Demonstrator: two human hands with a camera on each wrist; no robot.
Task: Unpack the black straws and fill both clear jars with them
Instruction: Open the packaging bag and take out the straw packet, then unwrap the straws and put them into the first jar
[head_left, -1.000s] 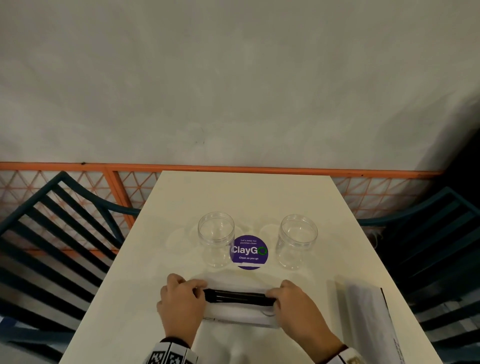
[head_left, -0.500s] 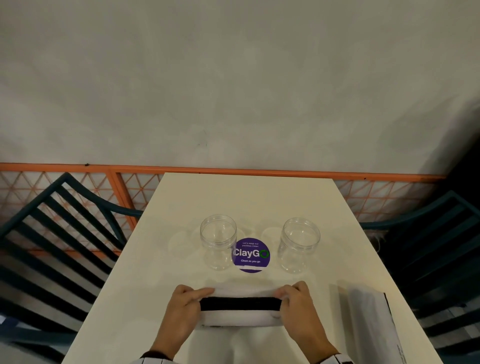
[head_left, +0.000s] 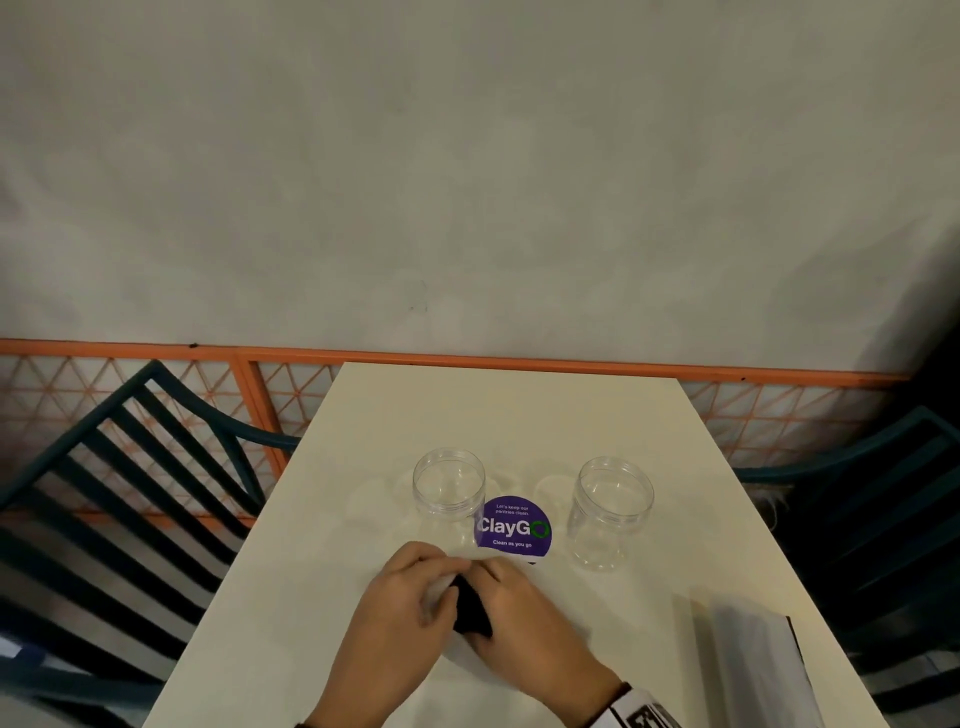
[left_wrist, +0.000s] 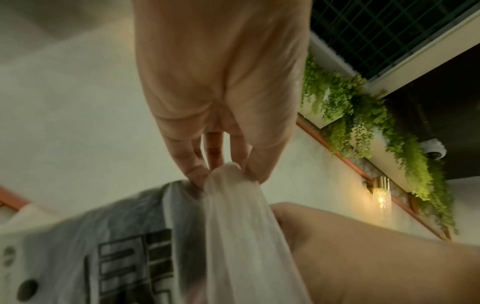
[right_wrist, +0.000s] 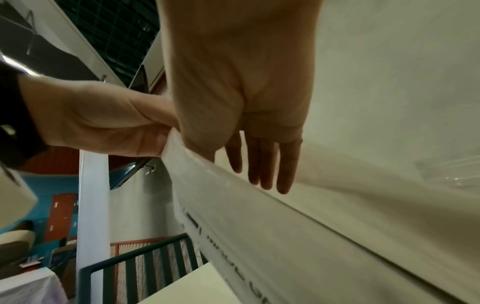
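Note:
Two clear, empty, lidless jars stand mid-table, the left jar (head_left: 449, 486) and the right jar (head_left: 613, 499). In front of them my hands meet around the packet of black straws (head_left: 470, 610), which points end-on toward me in its white plastic wrapper (left_wrist: 241, 216). My left hand (head_left: 441, 590) pinches the bunched wrapper end between fingertips and thumb (left_wrist: 226, 170). My right hand (head_left: 498, 587) pinches the wrapper edge (right_wrist: 233, 185) with the thumb, its other fingers (right_wrist: 259, 174) straight. Most of the packet is hidden under my hands.
A purple round ClayGo sticker (head_left: 514, 527) lies flat between the jars. Another white plastic packet (head_left: 753, 660) lies at the table's near right edge. Dark slatted chairs stand at the left (head_left: 119, 493) and right (head_left: 883, 519). An orange rail and grey wall close off the far end.
The packet was stretched sideways between my two hands; now the hands have come together and the packet is turned end-on, with both hands pinching one wrapper end.

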